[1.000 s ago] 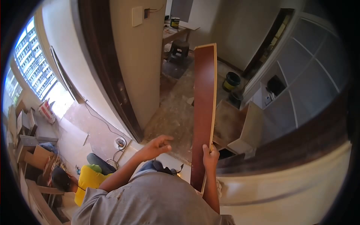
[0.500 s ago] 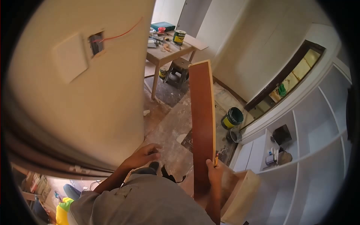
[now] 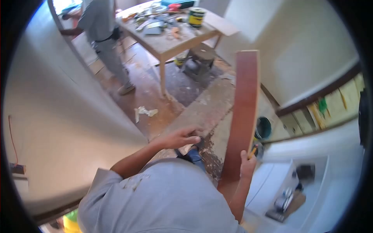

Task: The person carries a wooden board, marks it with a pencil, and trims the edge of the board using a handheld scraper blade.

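A long reddish-brown board (image 3: pixel 245 97) with a pale edge stands nearly upright on the right of my body. My right hand (image 3: pixel 247 165) is closed round its lower part, and a small yellow-orange stick, perhaps a pencil, shows at the fingers. The board's lower end is hidden by my arm and shirt. My left hand (image 3: pixel 182 138) hangs in front of my belly with thumb and fingers apart, holding nothing, left of the board and not touching it.
A wooden table (image 3: pixel 167 48) bears tools and a paint can (image 3: pixel 196 17); a stool (image 3: pixel 199 62) stands beneath. Another person (image 3: pixel 107 46) stands at its left. A wall (image 3: pixel 70 128) runs along my left. Right are a bucket (image 3: pixel 263 128) and white shelves (image 3: pixel 320 167). Scraps (image 3: pixel 145 112) lie on the floor.
The view has moved through the doorway into the room. The table is nearer, and a standing person has come into view. My right hand keeps its hold on the board; my left hand stays free.
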`<state>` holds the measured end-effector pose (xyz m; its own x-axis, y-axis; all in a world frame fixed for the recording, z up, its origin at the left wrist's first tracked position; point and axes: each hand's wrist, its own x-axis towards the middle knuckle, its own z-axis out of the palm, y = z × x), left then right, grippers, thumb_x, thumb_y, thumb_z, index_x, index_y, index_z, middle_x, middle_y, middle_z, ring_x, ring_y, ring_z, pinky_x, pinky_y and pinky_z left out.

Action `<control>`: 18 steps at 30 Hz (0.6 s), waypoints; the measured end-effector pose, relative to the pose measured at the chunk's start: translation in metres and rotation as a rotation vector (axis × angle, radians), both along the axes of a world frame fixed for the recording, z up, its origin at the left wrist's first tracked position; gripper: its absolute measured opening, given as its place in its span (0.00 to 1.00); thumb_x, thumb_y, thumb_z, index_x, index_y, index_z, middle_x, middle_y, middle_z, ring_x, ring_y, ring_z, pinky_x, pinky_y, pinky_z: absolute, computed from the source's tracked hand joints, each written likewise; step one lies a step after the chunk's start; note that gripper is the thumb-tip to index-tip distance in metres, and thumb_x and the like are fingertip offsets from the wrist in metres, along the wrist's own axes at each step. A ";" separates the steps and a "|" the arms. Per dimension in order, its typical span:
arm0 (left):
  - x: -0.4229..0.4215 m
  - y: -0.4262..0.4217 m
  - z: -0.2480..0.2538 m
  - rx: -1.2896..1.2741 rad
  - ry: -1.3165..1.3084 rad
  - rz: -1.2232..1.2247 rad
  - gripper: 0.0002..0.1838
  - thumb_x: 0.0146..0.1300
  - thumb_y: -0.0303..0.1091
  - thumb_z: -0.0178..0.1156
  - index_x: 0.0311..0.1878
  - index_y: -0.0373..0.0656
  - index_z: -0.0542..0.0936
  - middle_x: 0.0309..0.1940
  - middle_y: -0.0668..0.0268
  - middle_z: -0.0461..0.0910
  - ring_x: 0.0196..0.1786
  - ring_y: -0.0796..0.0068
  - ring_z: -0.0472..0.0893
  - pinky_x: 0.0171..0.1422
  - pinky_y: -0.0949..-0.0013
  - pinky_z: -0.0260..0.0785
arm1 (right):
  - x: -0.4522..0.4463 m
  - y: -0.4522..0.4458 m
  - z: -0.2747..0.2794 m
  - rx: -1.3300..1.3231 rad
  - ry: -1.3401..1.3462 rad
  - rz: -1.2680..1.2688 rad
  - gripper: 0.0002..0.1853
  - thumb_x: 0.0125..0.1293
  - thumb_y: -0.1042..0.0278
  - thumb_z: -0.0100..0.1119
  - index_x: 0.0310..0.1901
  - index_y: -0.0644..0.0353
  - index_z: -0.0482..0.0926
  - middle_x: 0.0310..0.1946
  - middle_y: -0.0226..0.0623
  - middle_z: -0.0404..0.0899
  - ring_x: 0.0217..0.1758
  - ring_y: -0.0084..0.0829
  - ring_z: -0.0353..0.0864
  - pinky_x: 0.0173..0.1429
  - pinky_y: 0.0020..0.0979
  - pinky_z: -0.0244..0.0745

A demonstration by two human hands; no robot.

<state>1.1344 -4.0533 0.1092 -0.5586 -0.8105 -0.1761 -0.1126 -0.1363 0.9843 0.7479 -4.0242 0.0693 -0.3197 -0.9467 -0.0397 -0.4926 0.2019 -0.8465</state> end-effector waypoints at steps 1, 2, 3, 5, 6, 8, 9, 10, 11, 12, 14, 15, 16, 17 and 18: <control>-0.010 -0.033 -0.005 -0.008 -0.023 0.009 0.32 0.80 0.51 0.57 0.76 0.39 0.67 0.52 0.65 0.77 0.59 0.74 0.75 0.66 0.68 0.68 | -0.008 -0.042 -0.001 -0.038 0.008 0.039 0.18 0.72 0.57 0.67 0.32 0.64 0.77 0.24 0.24 0.70 0.29 0.22 0.66 0.33 0.34 0.67; -0.023 -0.065 -0.006 0.020 -0.027 0.071 0.32 0.80 0.51 0.57 0.76 0.39 0.67 0.52 0.65 0.77 0.59 0.74 0.75 0.66 0.68 0.68 | -0.009 -0.084 0.003 -0.128 -0.014 0.061 0.19 0.72 0.56 0.68 0.32 0.64 0.76 0.25 0.25 0.70 0.30 0.22 0.66 0.34 0.34 0.66; -0.035 -0.092 -0.006 -0.005 0.019 0.123 0.33 0.79 0.52 0.57 0.76 0.39 0.67 0.54 0.61 0.78 0.58 0.72 0.76 0.66 0.66 0.69 | -0.016 -0.125 0.006 -0.098 -0.024 0.117 0.19 0.72 0.56 0.68 0.32 0.64 0.76 0.25 0.25 0.70 0.30 0.22 0.66 0.34 0.34 0.66; -0.054 -0.146 0.000 0.000 0.053 0.198 0.33 0.79 0.54 0.57 0.76 0.40 0.68 0.55 0.58 0.79 0.58 0.69 0.77 0.66 0.64 0.69 | -0.035 -0.195 0.013 -0.099 0.038 0.121 0.20 0.73 0.56 0.69 0.32 0.64 0.75 0.26 0.25 0.70 0.31 0.22 0.66 0.34 0.33 0.65; -0.062 -0.172 0.007 0.002 0.028 0.176 0.35 0.79 0.55 0.57 0.77 0.39 0.66 0.56 0.59 0.78 0.60 0.69 0.76 0.68 0.63 0.68 | -0.041 -0.229 0.017 -0.035 0.019 0.114 0.20 0.73 0.55 0.68 0.32 0.63 0.74 0.27 0.24 0.70 0.32 0.21 0.64 0.35 0.31 0.65; -0.077 -0.223 0.011 0.020 0.003 0.175 0.37 0.79 0.56 0.57 0.78 0.39 0.65 0.57 0.60 0.76 0.62 0.69 0.75 0.69 0.62 0.67 | -0.043 -0.295 0.025 -0.056 -0.060 0.185 0.20 0.74 0.55 0.68 0.32 0.63 0.74 0.27 0.23 0.69 0.31 0.21 0.64 0.34 0.31 0.64; -0.084 -0.251 0.011 0.065 0.008 0.192 0.37 0.78 0.56 0.57 0.78 0.38 0.64 0.58 0.59 0.76 0.63 0.69 0.75 0.69 0.62 0.68 | -0.044 -0.327 0.029 -0.106 -0.138 0.221 0.20 0.74 0.56 0.67 0.32 0.62 0.74 0.27 0.22 0.68 0.31 0.20 0.63 0.34 0.31 0.63; -0.088 -0.280 0.009 0.101 0.014 0.202 0.38 0.78 0.57 0.57 0.79 0.38 0.63 0.60 0.57 0.76 0.64 0.69 0.75 0.69 0.62 0.68 | -0.046 -0.358 0.031 -0.081 -0.141 0.236 0.19 0.76 0.58 0.66 0.30 0.60 0.73 0.25 0.20 0.65 0.29 0.18 0.61 0.31 0.30 0.60; -0.092 -0.309 0.003 0.084 0.017 0.203 0.38 0.78 0.57 0.57 0.79 0.38 0.63 0.60 0.57 0.76 0.64 0.69 0.75 0.69 0.62 0.68 | -0.047 -0.386 0.029 -0.097 -0.138 0.239 0.19 0.76 0.58 0.66 0.30 0.60 0.73 0.25 0.20 0.65 0.29 0.18 0.61 0.31 0.30 0.60; -0.099 -0.342 -0.007 0.143 0.090 0.214 0.39 0.78 0.57 0.56 0.79 0.39 0.62 0.62 0.56 0.76 0.66 0.68 0.74 0.68 0.62 0.69 | -0.048 -0.414 0.026 -0.046 -0.056 0.228 0.19 0.76 0.59 0.65 0.29 0.59 0.73 0.25 0.19 0.64 0.29 0.17 0.60 0.30 0.30 0.58; -0.109 -0.418 -0.024 0.208 0.205 0.208 0.41 0.78 0.58 0.55 0.82 0.41 0.57 0.65 0.52 0.75 0.68 0.66 0.74 0.67 0.60 0.72 | -0.052 -0.488 0.023 -0.063 0.031 0.184 0.19 0.76 0.60 0.65 0.28 0.58 0.72 0.24 0.18 0.63 0.28 0.17 0.59 0.29 0.30 0.57; -0.117 -0.459 -0.030 0.170 0.208 0.183 0.41 0.78 0.58 0.55 0.82 0.41 0.57 0.65 0.52 0.75 0.68 0.66 0.74 0.67 0.60 0.72 | -0.054 -0.521 0.019 -0.044 -0.069 0.246 0.19 0.76 0.61 0.65 0.27 0.58 0.72 0.24 0.18 0.64 0.28 0.16 0.59 0.29 0.29 0.57; -0.122 -0.498 -0.037 0.224 0.244 0.209 0.42 0.78 0.59 0.55 0.82 0.41 0.55 0.66 0.52 0.74 0.69 0.64 0.74 0.68 0.59 0.72 | -0.055 -0.552 0.016 -0.013 -0.165 0.317 0.19 0.77 0.61 0.64 0.27 0.57 0.72 0.24 0.17 0.64 0.28 0.15 0.59 0.29 0.29 0.57; -0.125 -0.536 -0.045 0.283 0.283 0.242 0.43 0.78 0.59 0.55 0.83 0.42 0.53 0.67 0.52 0.74 0.70 0.62 0.74 0.68 0.58 0.72 | -0.054 -0.587 0.016 -0.037 -0.152 0.314 0.19 0.77 0.61 0.64 0.27 0.57 0.72 0.24 0.17 0.64 0.28 0.15 0.59 0.29 0.29 0.57; -0.128 -0.563 -0.048 0.274 0.283 0.246 0.44 0.78 0.60 0.54 0.84 0.42 0.51 0.69 0.50 0.72 0.72 0.60 0.74 0.69 0.57 0.72 | -0.051 -0.607 0.019 -0.019 -0.158 0.332 0.19 0.77 0.61 0.64 0.27 0.57 0.72 0.24 0.17 0.64 0.28 0.15 0.59 0.29 0.28 0.57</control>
